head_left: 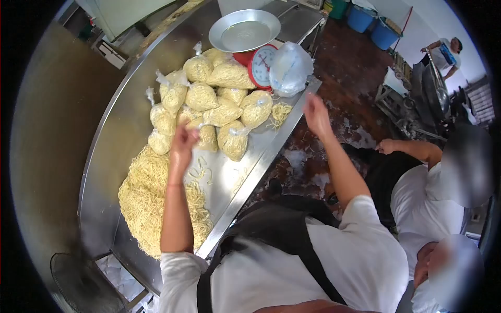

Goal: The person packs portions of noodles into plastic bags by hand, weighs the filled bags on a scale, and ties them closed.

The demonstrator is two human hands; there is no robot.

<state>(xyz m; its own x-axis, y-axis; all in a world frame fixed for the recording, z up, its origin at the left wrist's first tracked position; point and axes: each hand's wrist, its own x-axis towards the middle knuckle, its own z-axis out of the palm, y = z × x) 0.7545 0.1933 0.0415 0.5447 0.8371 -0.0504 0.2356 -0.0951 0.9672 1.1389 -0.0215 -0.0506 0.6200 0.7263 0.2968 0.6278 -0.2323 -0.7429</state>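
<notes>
My left hand hovers over the front of a group of knotted clear plastic bags of noodles, its fingers loosely bent and apart, with nothing seen in them. Below and left of it lies a big heap of loose pale yellow noodles, partly hidden by my left forearm. My right hand is raised at the table's right edge, smeared by motion; whether it holds anything cannot be made out. A small clump of loose noodles lies on the metal to its left.
A red dial scale with a round metal pan stands behind the bags. Clear plastic bags hang beside its dial. The steel table has a raised rim. Co-workers stand at right; blue buckets sit on the wet floor.
</notes>
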